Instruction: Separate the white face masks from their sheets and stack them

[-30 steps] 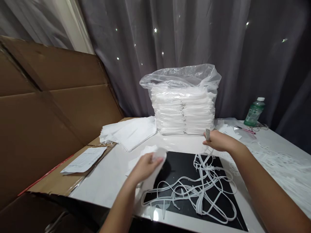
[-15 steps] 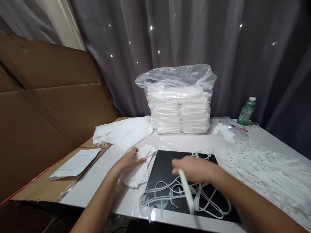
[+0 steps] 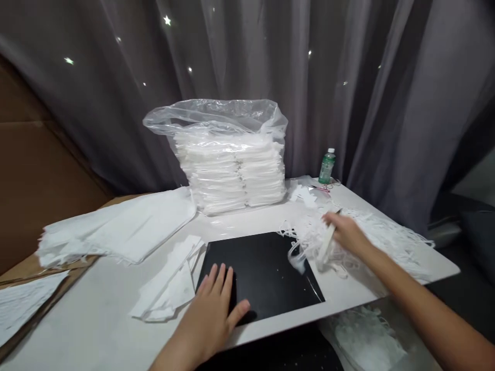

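My left hand (image 3: 211, 314) lies with fingers spread on the left edge of a black board (image 3: 259, 273). Flat white strips (image 3: 170, 283) are stacked loosely beside it, partly against the board. My right hand (image 3: 346, 232) is closed around a slim white stick-like tool (image 3: 327, 245), blurred by motion, with a dark end showing above the fist. It is over the tangled white cords (image 3: 386, 242) at the right of the table. A few cords and a piece of clear film (image 3: 297, 262) trail over the board's right edge.
A clear plastic bag (image 3: 232, 170) of stacked white fabric stands at the back. White cloth pieces (image 3: 127, 221) lie to the left, near cardboard and a printed sheet (image 3: 27, 304). A green bottle (image 3: 327, 167) stands at the back right. Another bag (image 3: 367, 337) hangs below the table edge.
My left hand has moved from the white strips onto the board. My right hand has swept right with the tool, and the cords are largely off the board. The view has turned right.
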Tool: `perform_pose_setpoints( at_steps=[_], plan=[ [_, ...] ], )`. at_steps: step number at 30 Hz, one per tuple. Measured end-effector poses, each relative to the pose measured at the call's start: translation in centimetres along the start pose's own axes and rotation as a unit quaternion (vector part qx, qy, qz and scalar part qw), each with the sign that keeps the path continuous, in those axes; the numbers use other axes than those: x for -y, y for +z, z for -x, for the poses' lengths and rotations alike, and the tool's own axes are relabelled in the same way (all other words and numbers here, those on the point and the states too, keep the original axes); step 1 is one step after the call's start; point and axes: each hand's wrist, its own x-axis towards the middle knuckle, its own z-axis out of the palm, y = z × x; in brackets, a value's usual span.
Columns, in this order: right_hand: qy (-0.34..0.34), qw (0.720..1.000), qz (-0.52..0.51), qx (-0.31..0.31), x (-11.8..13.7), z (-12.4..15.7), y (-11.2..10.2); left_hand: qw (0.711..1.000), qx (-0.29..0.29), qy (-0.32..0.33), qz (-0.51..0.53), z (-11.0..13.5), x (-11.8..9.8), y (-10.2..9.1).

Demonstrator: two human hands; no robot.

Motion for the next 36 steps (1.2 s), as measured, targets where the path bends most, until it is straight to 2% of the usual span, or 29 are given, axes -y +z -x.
perform_pose_setpoints(
  at_steps=[2, 3, 4, 5, 7, 9, 11, 13, 15, 17, 18, 19, 21, 23, 25, 27, 30, 32, 34, 36],
  plan=[
    [0.089, 0.990, 0.046, -0.097, -2.6, -0.7, -4.5, 0.998, 0.021, -0.050, 0.006, 0.0, -2.5, 1.9],
    [0.162, 0.972, 0.081, -0.153, -3.4, -0.8, -6.4, 0.997, 0.023, -0.078, 0.012, -0.5, -3.7, 2.5],
    [0.212, 0.961, 0.102, -0.147, -4.1, -0.8, -7.9, 0.995, 0.020, -0.097, 0.023, -1.4, -4.9, 2.8],
    [0.256, 0.952, 0.121, -0.114, -4.4, -0.5, -8.9, 0.994, 0.016, -0.097, 0.043, -2.6, -6.3, 3.0],
    [0.317, 0.937, 0.146, -0.014, -4.6, 0.2, -9.8, 0.993, 0.004, -0.051, 0.105, -5.6, -9.7, 2.9],
    [0.357, 0.918, 0.165, 0.044, -4.1, 1.2, -9.7, 0.982, 0.007, 0.067, 0.175, -8.5, -13.7, 2.5],
    [0.386, 0.905, 0.176, 0.036, -3.0, 2.3, -9.2, 0.968, 0.014, 0.143, 0.206, -10.6, -17.1, 2.0],
    [0.388, 0.907, 0.163, 0.028, -1.3, 3.7, -8.2, 0.960, -0.001, 0.171, 0.223, -11.4, -18.8, 1.6],
    [0.341, 0.934, 0.099, 0.031, 1.1, 5.2, -6.7, 0.960, -0.017, 0.172, 0.219, -11.3, -18.1, 1.3],
    [0.227, 0.971, -0.030, 0.070, 4.2, 6.8, -4.4, 0.971, -0.024, 0.141, 0.193, -10.6, -15.2, 1.3],
    [0.163, 0.976, -0.101, 0.102, 5.9, 7.6, -3.1, 0.978, -0.029, 0.104, 0.176, -10.3, -13.4, 1.3],
    [0.104, 0.972, -0.160, 0.139, 7.6, 8.4, -1.6, 0.985, -0.034, 0.053, 0.159, -10.0, -11.5, 1.3],
    [-0.004, 0.960, -0.201, 0.194, 10.6, 9.5, 1.3, 0.990, -0.035, -0.027, 0.131, -9.9, -8.5, 1.5],
    [-0.062, 0.955, -0.189, 0.219, 12.3, 9.8, 3.8, 0.991, -0.030, -0.056, 0.115, -10.5, -7.3, 1.8],
    [-0.062, 0.966, -0.139, 0.211, 12.5, 9.5, 5.4, 0.992, -0.021, -0.037, 0.117, -11.8, -8.2, 2.1],
    [0.005, 0.982, -0.069, 0.178, 11.4, 8.6, 5.8, 0.991, -0.011, 0.004, 0.134, -13.5, -10.8, 2.5],
    [0.117, 0.987, 0.020, 0.103, 9.0, 7.6, 4.9, 0.982, 0.001, 0.066, 0.180, -16.1, -15.5, 2.9],
    [0.146, 0.986, 0.039, 0.071, 8.0, 7.6, 4.1, 0.974, -0.013, 0.084, 0.211, -17.3, -17.7, 2.8],
    [0.147, 0.985, 0.024, 0.083, 7.7, 8.0, 3.7, 0.969, -0.038, 0.086, 0.230, -17.8, -18.2, 2.3],
    [0.123, 0.986, -0.004, 0.116, 8.0, 8.5, 4.0, 0.968, -0.062, 0.078, 0.230, -17.8, -17.1, 1.8]
  ],
)
